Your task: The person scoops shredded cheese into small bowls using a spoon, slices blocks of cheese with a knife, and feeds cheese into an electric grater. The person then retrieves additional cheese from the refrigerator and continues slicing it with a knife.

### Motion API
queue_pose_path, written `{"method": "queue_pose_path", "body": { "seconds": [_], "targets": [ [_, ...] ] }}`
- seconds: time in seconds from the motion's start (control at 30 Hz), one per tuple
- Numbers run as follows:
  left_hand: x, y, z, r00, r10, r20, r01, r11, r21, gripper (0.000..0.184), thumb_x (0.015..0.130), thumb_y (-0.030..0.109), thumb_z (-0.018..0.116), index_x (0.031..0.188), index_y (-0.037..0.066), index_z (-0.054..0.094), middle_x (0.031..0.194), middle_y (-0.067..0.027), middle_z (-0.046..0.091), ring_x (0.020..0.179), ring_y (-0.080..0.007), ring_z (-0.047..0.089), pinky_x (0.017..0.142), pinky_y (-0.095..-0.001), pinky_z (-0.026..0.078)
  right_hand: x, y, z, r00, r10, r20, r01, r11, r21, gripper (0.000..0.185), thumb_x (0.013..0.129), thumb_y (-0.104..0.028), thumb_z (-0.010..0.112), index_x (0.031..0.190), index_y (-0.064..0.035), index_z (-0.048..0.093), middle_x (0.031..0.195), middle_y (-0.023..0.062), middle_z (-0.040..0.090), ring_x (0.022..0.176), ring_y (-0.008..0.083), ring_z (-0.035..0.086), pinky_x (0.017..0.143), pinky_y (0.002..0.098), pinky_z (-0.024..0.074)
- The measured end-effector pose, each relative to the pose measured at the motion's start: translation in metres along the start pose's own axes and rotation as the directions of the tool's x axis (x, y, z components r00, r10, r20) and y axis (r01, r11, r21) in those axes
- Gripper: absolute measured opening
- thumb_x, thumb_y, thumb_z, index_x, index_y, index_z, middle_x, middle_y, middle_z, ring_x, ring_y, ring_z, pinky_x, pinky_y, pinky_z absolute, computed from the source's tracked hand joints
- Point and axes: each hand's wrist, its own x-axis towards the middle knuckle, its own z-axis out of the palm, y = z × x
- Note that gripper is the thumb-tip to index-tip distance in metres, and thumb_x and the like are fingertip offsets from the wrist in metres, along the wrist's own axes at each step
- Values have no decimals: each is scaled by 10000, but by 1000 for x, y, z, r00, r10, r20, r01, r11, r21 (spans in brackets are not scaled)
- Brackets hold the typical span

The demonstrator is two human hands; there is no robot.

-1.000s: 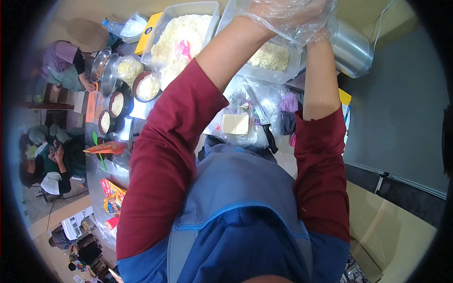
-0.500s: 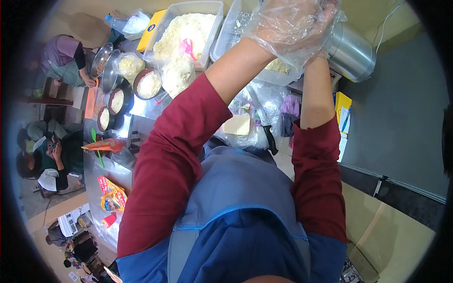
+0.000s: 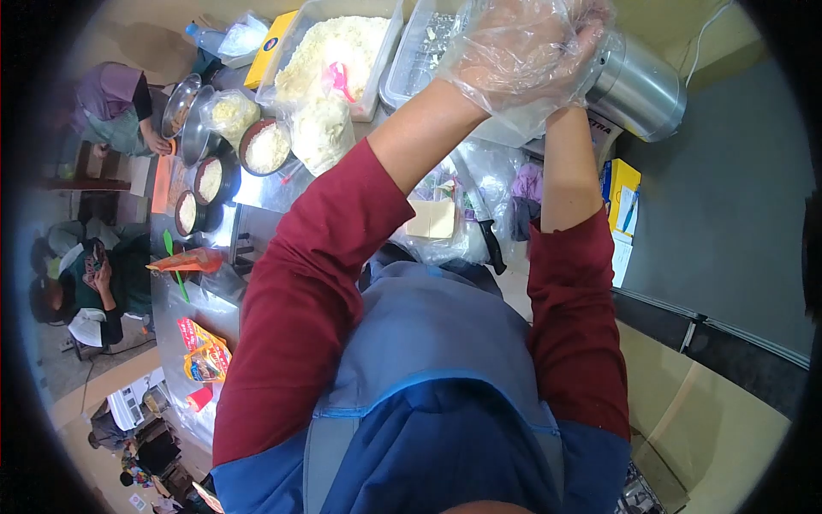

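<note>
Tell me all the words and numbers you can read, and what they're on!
"ETRA", perhaps the end of a longer word: on the pale case beside the silver can.
Too small or blurred to read: the round mark on the upper yellow box, the print on the red and yellow packs, anything on the right-hand yellow box or the paper by it.
I can't read any numbers.
</note>
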Motion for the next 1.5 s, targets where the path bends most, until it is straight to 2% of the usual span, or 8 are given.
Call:
{"method": "queue_pose_path", "body": {
  "seconds": [0.27,0.37,0.43,0.47,0.67,0.77,0.83,1.5],
  "targets": [
    [-91,-18,-26,998,48,26,-52,982,183,278,833,75,647,1109,90,610,1080,-118,623,984,-301,619,833,-382,510,-17,20,1,999,20,31,-22,998,51,339,922,-208,467,1214,-45,524,1220,107,560,1165,244,510,1035,373,364],
    [-187,-36,-25,829,-279,485,267,959,96,230,849,88,607,1078,94,587,1044,-126,602,939,-321,612,801,-393,505,-21,18,8,978,207,19,-133,553,822,316,915,-209,479,1170,-36,550,1171,114,587,1120,230,543,981,358,409],
    [-252,-59,-14,499,-354,791,403,903,150,245,844,98,599,1089,95,589,1040,-129,589,927,-322,602,805,-400,503,-3,-17,2,999,-32,0,29,905,-424,237,928,-206,455,982,-29,603,934,83,623,873,177,592,800,317,455],
    [-278,-66,-7,296,-341,892,401,892,208,268,839,108,599,1107,95,593,1045,-129,583,930,-315,596,810,-402,502,2,-27,1,1000,-30,6,30,906,-423,237,928,-206,455,982,-29,603,934,83,623,873,177,592,800,317,455],
    [-313,-74,15,372,-154,916,450,892,-33,332,841,187,588,1161,101,602,1082,-126,582,1031,-292,564,876,-371,480,4,-33,10,999,37,-26,-39,996,-82,327,946,-214,415,697,-37,532,634,56,501,583,173,484,665,299,434],
    [-315,-78,32,277,-46,960,287,957,-37,318,831,207,591,1123,82,604,1089,-122,583,1053,-299,556,900,-367,470,5,-29,18,905,422,-54,-198,531,824,415,963,-294,417,636,-44,471,625,63,495,598,188,494,680,334,439],
    [-325,-82,41,294,-64,954,274,962,-20,305,826,213,591,1095,73,616,1066,-141,596,1002,-315,593,870,-388,487,13,-16,8,949,-315,-27,315,949,16,480,974,-342,402,598,-46,424,616,71,494,601,198,494,708,360,442],
    [-341,-78,63,292,-338,895,250,930,270,273,853,213,531,876,-34,644,939,-202,620,890,-331,640,809,-391,514,2,-27,5,991,-132,-17,131,989,-65,414,976,-294,397,676,-29,506,632,58,514,571,138,461,590,292,377]
  ]
}}
